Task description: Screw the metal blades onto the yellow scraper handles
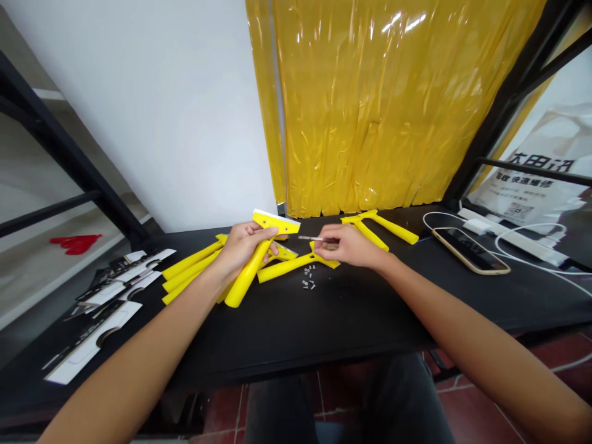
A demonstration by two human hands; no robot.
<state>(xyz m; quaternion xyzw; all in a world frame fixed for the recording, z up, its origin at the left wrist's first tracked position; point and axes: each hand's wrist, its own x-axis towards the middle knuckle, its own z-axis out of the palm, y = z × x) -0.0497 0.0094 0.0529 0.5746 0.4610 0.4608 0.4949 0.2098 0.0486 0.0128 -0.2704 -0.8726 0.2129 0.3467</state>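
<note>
My left hand (247, 246) is wrapped round a yellow scraper (250, 271), its wide head up and its handle slanting down toward me. A pale strip runs along the top edge of the head, and small holes show in its face. Pinched in my right hand (346, 245) is a slim metal screwdriver (311, 238), pointing left with its tip just right of the scraper head. Small screws and nuts (309, 277) lie loose on the black table below my hands. Another yellow scraper (284, 268) lies behind them, partly hidden by my fingers.
Several yellow scrapers (189, 265) are piled left of my hand; more yellow handles (395, 228) lie at the back right. Cut cardboard sleeves (99, 336) lie at the left. A phone (472, 251), white cables and a power strip (522, 237) occupy the right of the black table (296, 333).
</note>
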